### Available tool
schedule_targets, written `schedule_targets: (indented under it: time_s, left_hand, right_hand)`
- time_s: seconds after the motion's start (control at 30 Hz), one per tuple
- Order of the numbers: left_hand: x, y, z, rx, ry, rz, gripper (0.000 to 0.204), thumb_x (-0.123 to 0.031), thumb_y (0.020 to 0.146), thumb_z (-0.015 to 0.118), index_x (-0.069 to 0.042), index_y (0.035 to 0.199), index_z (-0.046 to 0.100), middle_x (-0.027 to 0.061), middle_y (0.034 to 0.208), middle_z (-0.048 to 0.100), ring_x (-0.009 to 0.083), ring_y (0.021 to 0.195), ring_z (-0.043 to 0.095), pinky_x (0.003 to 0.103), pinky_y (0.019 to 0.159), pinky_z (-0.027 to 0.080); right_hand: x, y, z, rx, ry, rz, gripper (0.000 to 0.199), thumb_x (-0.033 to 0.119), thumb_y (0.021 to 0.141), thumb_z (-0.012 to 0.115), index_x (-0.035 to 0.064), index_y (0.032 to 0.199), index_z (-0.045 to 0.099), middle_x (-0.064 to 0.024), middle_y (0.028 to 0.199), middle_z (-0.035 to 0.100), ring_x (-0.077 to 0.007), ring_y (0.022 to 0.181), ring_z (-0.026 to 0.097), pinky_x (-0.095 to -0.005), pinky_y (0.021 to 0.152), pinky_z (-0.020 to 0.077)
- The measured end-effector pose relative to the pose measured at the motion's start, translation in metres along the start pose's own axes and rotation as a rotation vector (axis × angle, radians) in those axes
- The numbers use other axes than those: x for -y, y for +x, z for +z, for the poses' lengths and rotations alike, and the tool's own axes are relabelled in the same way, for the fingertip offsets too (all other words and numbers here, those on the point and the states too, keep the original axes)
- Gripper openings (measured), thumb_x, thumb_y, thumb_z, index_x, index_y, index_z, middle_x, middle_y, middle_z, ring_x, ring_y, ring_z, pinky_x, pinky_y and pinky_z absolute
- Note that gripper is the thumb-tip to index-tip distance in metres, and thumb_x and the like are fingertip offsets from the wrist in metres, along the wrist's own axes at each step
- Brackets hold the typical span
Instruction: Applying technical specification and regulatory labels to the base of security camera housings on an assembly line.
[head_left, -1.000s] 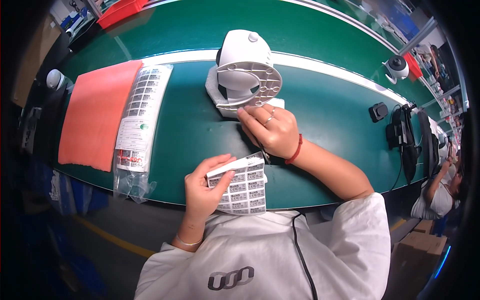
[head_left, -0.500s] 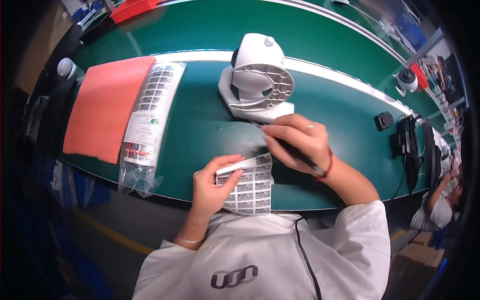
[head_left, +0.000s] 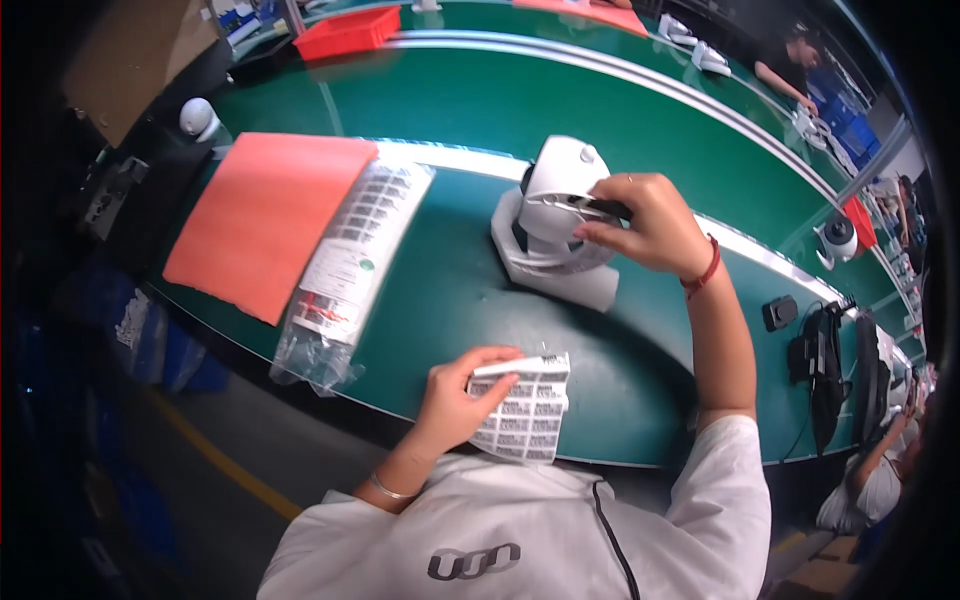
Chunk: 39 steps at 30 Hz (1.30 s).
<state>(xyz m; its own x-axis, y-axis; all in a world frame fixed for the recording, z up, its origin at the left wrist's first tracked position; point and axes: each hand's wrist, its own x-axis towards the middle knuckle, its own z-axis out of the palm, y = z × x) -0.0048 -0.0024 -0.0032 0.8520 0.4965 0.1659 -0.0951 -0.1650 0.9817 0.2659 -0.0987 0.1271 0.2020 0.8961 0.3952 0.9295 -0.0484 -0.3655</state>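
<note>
My left hand (head_left: 455, 400) pinches a sheet of stickers (head_left: 530, 410) between thumb and fingers at the table's front edge. The sheet is white with rows of grey printed labels, and its top edge is curled over. Farther up, my right hand (head_left: 650, 225) is closed on a slim black tool (head_left: 605, 207) that looks like tweezers. Its tip is at the underside of a white camera (head_left: 560, 170) with a rounded body. This camera rests tilted in a pale angular holder (head_left: 585, 287). My right fingers hide part of the camera's base.
Left on the green table (head_left: 440, 300) lie an orange foam sheet (head_left: 270, 220) and a plastic bag of label sheets (head_left: 360, 250). A small black block (head_left: 780, 313) and a black cabled device (head_left: 820, 360) sit at the right. A red tray (head_left: 348, 33) is at the back; co-workers sit beyond.
My right hand has moved from above the sticker sheet up to the white camera, carrying the black tool. My left hand still holds the sheet. The whole view has shifted.
</note>
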Motion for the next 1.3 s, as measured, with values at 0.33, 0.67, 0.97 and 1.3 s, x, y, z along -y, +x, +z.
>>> schedule_targets:
  time_s: [0.33,0.67,0.97,1.3]
  left_hand:
    - [0.001,-0.001,-0.001,0.067,0.101,-0.043,0.026,-0.001,0.088,0.072,0.001,0.114,0.067,0.0132,0.108,0.074,0.0148,0.098,0.07,0.028,0.085,0.056]
    - [0.007,-0.001,0.0,0.064,0.09,-0.026,0.026,-0.006,0.089,0.072,-0.001,0.115,0.068,0.0129,0.11,0.074,0.0157,0.098,0.071,0.028,0.085,0.056]
    - [0.007,-0.001,0.0,0.054,0.125,0.017,0.026,-0.003,0.089,0.072,0.001,0.114,0.068,0.0135,0.109,0.074,0.0157,0.098,0.07,0.029,0.086,0.056]
    - [0.007,-0.002,0.001,0.055,0.102,-0.026,0.029,0.002,0.089,0.07,0.003,0.117,0.064,0.0168,0.112,0.072,0.0165,0.101,0.068,0.029,0.089,0.056]
  right_hand:
    - [-0.11,-0.013,0.036,-0.633,-0.609,0.152,0.015,0.01,0.075,0.074,0.0095,0.084,0.062,-0.0066,0.074,0.06,-0.0293,0.065,0.064,-0.0403,0.058,0.0506]
    - [-0.186,-0.042,0.068,-0.581,-0.754,0.379,0.027,0.025,0.082,0.072,0.0106,0.103,0.065,-0.0055,0.095,0.062,-0.027,0.071,0.067,-0.0409,0.059,0.0545]
    - [-0.192,-0.034,0.068,-0.235,-0.543,0.855,0.058,0.048,0.093,0.06,0.0078,0.134,0.055,-0.0178,0.11,0.068,-0.0357,0.089,0.07,-0.0485,0.073,0.0567]
    - [-0.2,-0.052,0.066,-0.421,-0.615,0.843,0.033,0.032,0.087,0.066,0.0084,0.11,0.071,-0.0158,0.115,0.064,-0.0328,0.083,0.071,-0.0461,0.071,0.0575]
